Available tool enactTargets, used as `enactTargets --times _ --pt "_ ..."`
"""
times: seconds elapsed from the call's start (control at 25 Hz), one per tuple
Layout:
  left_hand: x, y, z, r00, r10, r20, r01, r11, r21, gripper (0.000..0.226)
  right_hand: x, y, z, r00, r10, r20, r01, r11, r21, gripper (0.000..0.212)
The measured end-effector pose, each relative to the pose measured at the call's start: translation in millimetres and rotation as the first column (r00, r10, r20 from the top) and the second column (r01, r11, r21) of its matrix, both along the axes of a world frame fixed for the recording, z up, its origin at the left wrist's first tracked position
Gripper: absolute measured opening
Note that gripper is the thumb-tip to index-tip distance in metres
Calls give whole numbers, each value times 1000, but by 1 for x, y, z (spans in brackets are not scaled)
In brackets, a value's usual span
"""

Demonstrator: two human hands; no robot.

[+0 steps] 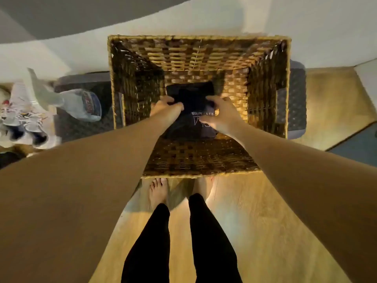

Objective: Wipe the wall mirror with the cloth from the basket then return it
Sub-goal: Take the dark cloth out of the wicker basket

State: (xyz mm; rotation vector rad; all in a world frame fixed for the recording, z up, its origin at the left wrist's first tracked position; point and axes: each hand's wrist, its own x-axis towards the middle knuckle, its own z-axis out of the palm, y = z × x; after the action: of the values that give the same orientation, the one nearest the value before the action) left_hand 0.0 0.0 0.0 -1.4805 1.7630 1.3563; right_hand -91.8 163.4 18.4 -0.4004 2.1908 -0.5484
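A tall woven wicker basket stands on the floor in front of me, seen from above. At its bottom lies a dark folded cloth with pale lettering on it. Both my arms reach down inside the basket. My left hand grips the cloth's left edge with curled fingers. My right hand holds the cloth's right side, thumb and fingers curled over it. The wall mirror is out of view.
The basket stands on a dark patterned mat against a white wall. A plastic bag and printed fabric lie at the left. My bare feet stand on the wooden floor just before the basket.
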Motion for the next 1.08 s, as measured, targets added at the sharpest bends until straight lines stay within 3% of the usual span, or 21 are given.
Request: enactTargets --times 0.16,0.36,0.52,0.64,0.84,1.08 --pt "1 9 -36 982 -144 122 151 987 -51 81 1 -1 -47 998 42 45 -46 994 97 105" --pt "-2 31 -53 974 -156 164 179 974 -136 98 5 -9 -67 995 75 65 -84 986 147 115" --pt "-2 37 -58 974 -136 180 170 967 -189 99 10 -14 -76 998 45 46 -49 993 107 109" --pt "-1 26 -62 990 -91 108 108 980 -169 97 12 -20 -78 998 48 29 -49 998 50 100" --pt "0 23 -62 989 -144 33 148 975 -168 91 8 -22 -77 997 81 -6 -81 995 60 88" --pt "-9 12 4 985 -146 -90 124 968 -217 82 -10 -30 -2 995 66 -78 -69 997 -27 76"
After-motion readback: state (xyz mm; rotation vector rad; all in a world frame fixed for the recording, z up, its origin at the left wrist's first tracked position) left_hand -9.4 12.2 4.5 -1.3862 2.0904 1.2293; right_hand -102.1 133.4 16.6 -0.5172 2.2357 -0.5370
